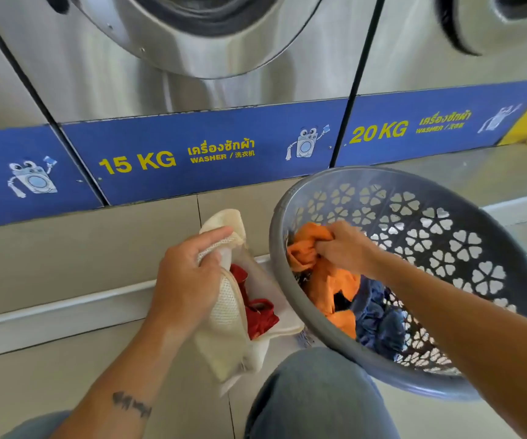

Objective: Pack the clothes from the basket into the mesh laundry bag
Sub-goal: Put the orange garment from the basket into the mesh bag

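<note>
In front of the washers, the left hand (189,274) pinches the rim of the mesh bag (227,312), which has red cloth (260,315) inside. The right hand (344,248) grips an orange cloth (328,280) in the tilted gray basket (445,248), beside blue clothes (382,324).

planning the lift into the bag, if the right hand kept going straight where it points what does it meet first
Probably the rim of the basket. The right hand, gripping the orange garment, points up-left; the mesh laundry bag lies beyond that rim. Depth is unclear.
</note>
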### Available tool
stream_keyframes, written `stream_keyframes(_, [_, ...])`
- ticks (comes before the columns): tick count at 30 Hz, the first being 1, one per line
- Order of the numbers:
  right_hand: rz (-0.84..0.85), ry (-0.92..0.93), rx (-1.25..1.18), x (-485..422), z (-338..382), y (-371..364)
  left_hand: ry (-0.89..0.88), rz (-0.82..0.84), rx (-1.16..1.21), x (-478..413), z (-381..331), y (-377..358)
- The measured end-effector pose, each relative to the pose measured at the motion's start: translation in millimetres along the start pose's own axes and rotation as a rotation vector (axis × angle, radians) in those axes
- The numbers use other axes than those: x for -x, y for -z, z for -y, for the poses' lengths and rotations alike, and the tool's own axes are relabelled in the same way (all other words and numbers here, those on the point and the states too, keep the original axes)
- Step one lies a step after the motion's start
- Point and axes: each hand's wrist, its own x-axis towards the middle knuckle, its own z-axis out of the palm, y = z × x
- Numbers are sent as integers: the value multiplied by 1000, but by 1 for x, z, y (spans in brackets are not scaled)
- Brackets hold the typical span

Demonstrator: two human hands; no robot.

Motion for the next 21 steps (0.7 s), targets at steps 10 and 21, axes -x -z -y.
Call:
stream_keyframes(10, [-198,458,-252,115,88,13,-93,-36,118,25,-62,33])
stream_keyframes(21, [135,460,488,111,102,-52,-65,-29,159,32,-49,59])
